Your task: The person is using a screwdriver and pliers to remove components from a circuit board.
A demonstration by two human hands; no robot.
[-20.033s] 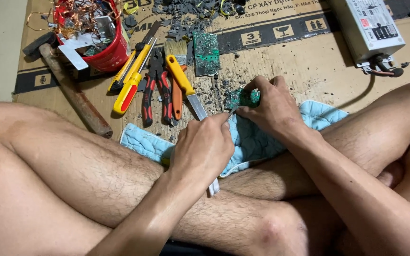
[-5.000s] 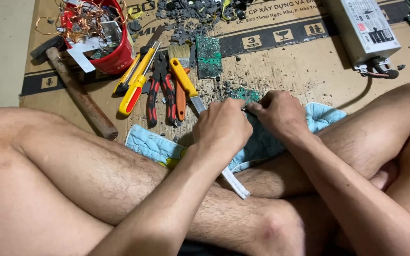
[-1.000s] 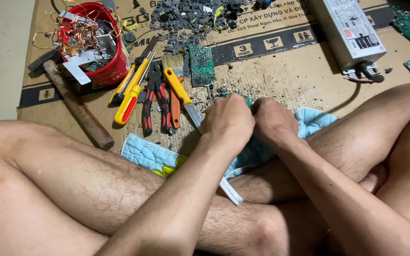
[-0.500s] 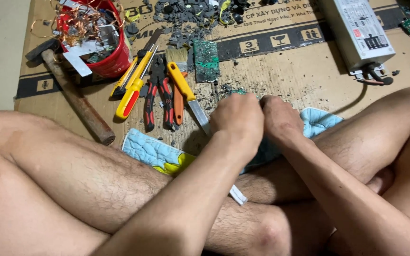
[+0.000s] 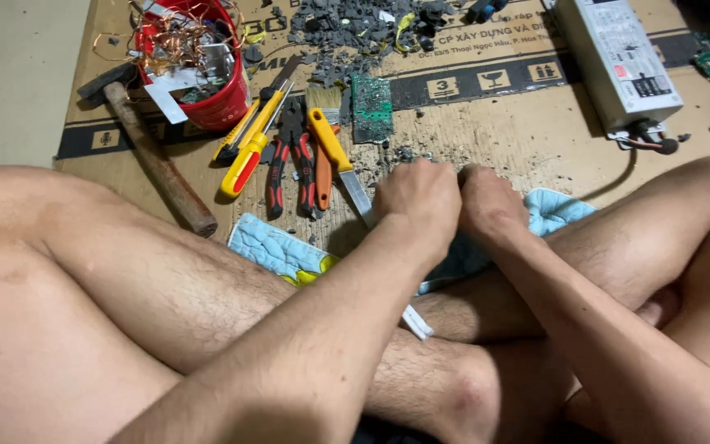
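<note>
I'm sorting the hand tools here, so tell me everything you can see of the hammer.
The hammer lies flat on the cardboard sheet, left of the red bucket. Its dark metal head points to the upper left, near the cardboard's edge; its worn, brownish wooden handle runs diagonally down and right, ending close to the blue cloth. Neither hand touches it.

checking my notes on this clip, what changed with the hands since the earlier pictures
The left hand moved up from the blue cloth to press against the right hand, both fists now closed together. The small green board seen earlier in the right hand's grip is now hidden. The hammer, pliers and red bucket stayed put.
</note>
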